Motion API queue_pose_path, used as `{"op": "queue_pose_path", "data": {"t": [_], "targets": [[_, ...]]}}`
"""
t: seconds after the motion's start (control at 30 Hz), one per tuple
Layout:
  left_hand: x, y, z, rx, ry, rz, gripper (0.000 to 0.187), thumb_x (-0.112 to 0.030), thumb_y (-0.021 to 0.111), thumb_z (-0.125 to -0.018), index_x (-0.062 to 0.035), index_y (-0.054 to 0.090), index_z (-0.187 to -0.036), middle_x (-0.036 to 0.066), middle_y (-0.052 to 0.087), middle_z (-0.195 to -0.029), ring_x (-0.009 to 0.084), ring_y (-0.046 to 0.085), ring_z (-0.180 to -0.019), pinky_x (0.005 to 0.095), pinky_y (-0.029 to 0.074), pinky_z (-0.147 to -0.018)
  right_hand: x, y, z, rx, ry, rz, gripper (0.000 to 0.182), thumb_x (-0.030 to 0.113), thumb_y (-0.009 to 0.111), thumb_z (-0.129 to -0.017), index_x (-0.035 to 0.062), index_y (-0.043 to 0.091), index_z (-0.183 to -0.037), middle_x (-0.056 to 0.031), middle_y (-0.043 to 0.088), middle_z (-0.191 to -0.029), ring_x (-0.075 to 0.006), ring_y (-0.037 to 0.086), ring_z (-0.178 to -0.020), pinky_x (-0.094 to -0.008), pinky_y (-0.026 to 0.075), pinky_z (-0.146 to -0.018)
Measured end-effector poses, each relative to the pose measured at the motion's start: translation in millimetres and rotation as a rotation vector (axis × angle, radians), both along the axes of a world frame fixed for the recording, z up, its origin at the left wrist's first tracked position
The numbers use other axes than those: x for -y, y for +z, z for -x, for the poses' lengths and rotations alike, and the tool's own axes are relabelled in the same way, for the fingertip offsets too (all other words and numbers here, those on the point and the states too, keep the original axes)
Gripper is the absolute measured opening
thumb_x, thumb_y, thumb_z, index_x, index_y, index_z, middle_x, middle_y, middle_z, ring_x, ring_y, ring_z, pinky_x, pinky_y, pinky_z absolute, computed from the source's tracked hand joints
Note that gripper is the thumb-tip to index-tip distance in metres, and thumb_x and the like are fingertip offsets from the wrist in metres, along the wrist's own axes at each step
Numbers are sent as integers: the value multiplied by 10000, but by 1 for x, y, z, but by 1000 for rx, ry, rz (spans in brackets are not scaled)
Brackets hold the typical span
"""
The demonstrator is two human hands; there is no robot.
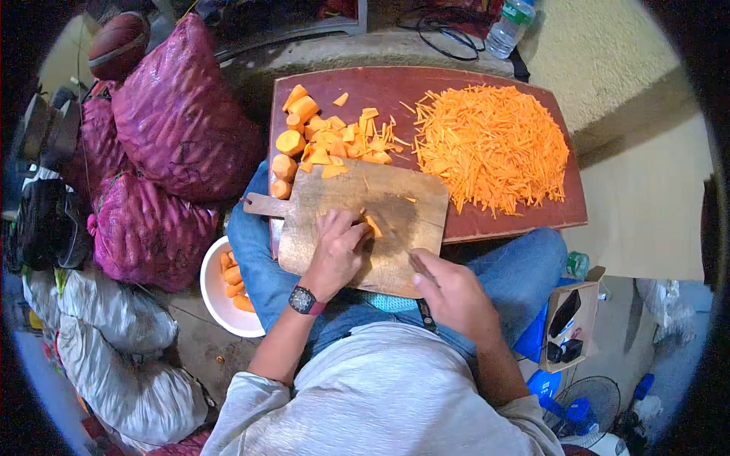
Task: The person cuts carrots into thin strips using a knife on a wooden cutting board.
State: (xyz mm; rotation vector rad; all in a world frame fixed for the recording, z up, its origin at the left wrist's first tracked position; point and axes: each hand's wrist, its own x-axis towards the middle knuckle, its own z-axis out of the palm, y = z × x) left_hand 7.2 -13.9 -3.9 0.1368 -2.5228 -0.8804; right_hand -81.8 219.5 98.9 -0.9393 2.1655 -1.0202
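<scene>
A wooden cutting board with a handle at its left lies on my lap and overlaps the red tabletop. My left hand, with a watch on the wrist, rests on the board with bent fingers, pressing a small orange carrot piece. My right hand is closed round the handle of a knife, whose blurred blade points up and left beside that piece. Carrot chunks and slices sit beyond the board at the upper left. A large heap of carrot strips covers the right of the tabletop.
The red tabletop spans in front of me. A white bowl of carrots stands at left, near pink net sacks and white sacks. A plastic bottle is at the top, a fan at lower right.
</scene>
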Motion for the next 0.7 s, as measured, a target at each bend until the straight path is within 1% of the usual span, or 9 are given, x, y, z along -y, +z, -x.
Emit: {"op": "queue_pose_path", "data": {"t": [0.07, 0.13, 0.17, 0.2, 0.27, 0.37, 0.47, 0.53, 0.7], "targets": [[0, 3, -3, -22, -17, 31, 249, -32, 797, -759, -31, 766, -1006, 112, 644, -1044, 336, 582, -1031, 454, 441, -930, 6, -13, -7, -69, 56, -18, 387, 165, 645, -1049, -1, 589, -1393, -299, 743, -1116, -501, 732, -1031, -575, 590, -869], [1, 5, -6, 47, -33, 147, 341, -50, 797, -729, -19, 760, -1067, 114, 635, -1103, 338, 570, -1082, 469, 428, -966, 8, -8, -12, -94, 71, -24, 381, 150, 641, -1049, -4, 588, -1393, -295, 742, -1093, -493, 734, -1003, -564, 585, -839], [1, 4, -8, 50, -36, 146, 341, -50, 797, -729, -19, 760, -1067, 114, 635, -1103, 338, 570, -1082, 469, 428, -966, 7, -4, -15, -124, 91, -33, 375, 136, 636, -1049, -7, 588, -1393, -292, 741, -1070, -486, 737, -974, -554, 580, -809], [1, 3, -9, 80, -52, 167, 380, -62, 797, -714, -12, 753, -1087, 114, 628, -1130, 339, 564, -1106, 480, 424, -979, 6, -1, -17, -121, 89, -36, 375, 136, 636, -1049, -7, 588, -1393, -292, 741, -1070, -486, 737, -974, -554, 580, -809], [0, 0, -9, 108, -67, 184, 419, -74, 796, -698, -5, 747, -1108, 114, 621, -1157, 339, 557, -1129, 491, 419, -993, 2, 3, -19, -131, 105, -149, 396, 140, 635, -1047, 9, 561, -1414, -286, 740, -1038, -488, 738, -947, -580, 574, -788], [0, 0, -8, 95, -65, 213, 442, -97, 799, -686, -9, 749, -1116, 111, 622, -1185, 336, 553, -1154, 504, 413, -1017, 10, 6, -15, -125, 116, -134, 377, 145, 635, -1045, 18, 556, -1391, -291, 735, -1030, -501, 730, -950, -591, 571, -780], [-1, 3, -7, 74, -63, 226, 463, -116, 809, -671, -18, 752, -1120, 113, 630, -1185, 340, 559, -1146, 505, 413, -1021, 33, -15, -4, -99, 127, -117, 348, 144, 629, -1045, 20, 561, -1362, -302, 731, -1053, -518, 719, -968, -605, 565, -796], [0, 3, -6, 65, -50, 227, 506, -115, 826, -635, -22, 751, -1127, 116, 637, -1185, 345, 566, -1143, 508, 411, -1037, 36, -7, -2, -88, 139, -138, 337, 144, 626, -1046, 20, 561, -1352, -309, 728, -1061, -524, 714, -983, -612, 561, -809], [1, -3, -8, 52, -12, 227, 560, -89, 837, -594, -23, 747, -1143, 120, 639, -1169, 353, 574, -1140, 513, 408, -1056, 21, -5, -9, -86, 152, -169, 334, 155, 623, -1053, 12, 557, -1348, -323, 722, -1062, -532, 706, -1007, -625, 553, -842]]}}
